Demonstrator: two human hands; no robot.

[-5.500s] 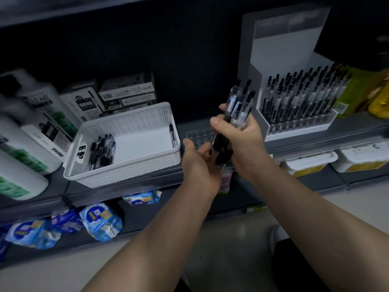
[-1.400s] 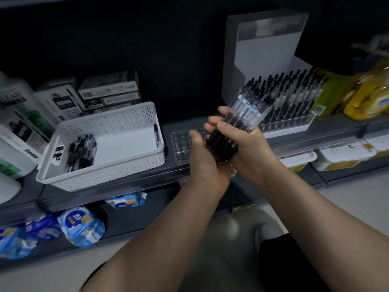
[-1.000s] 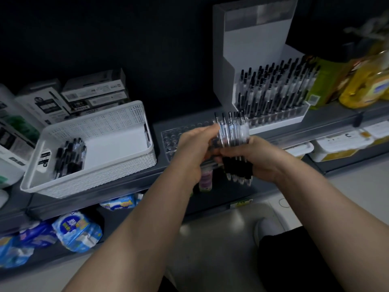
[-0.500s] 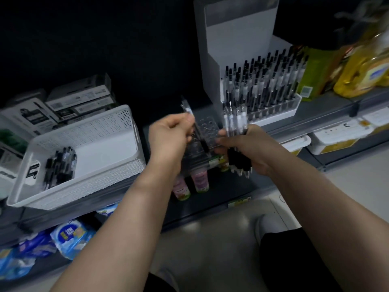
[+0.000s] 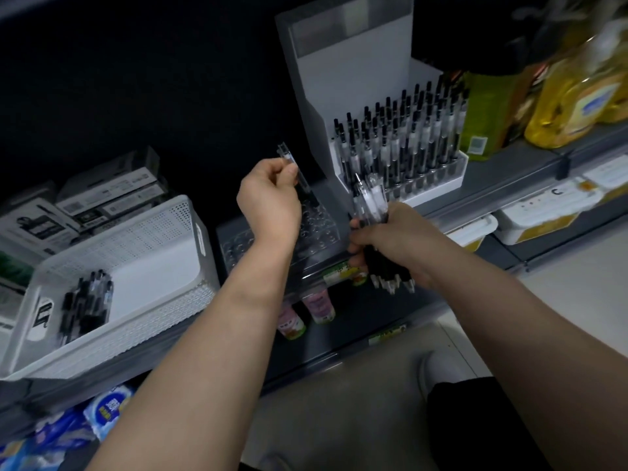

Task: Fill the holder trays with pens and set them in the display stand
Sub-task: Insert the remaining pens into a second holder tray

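Your left hand [image 5: 268, 202] pinches the top edge of a clear tray [image 5: 317, 226], fingers curled round it, holding it tilted up off the shelf [image 5: 503, 171]. Your right hand [image 5: 394, 239] is closed round a bundle of pens [image 5: 370, 202], tips down, just right of the tray. A second tray [image 5: 238, 248] seems to lie flat on the shelf left of your left wrist (clear plastic, so hard to be sure). To load well, I'd set the tray level with its holes facing up, then feed pens in singly, tip first, from the bundle. The stand [image 5: 339, 73], just right of the tray, already carries rows of pens. Spare pens lie in the basket [image 5: 163, 253].
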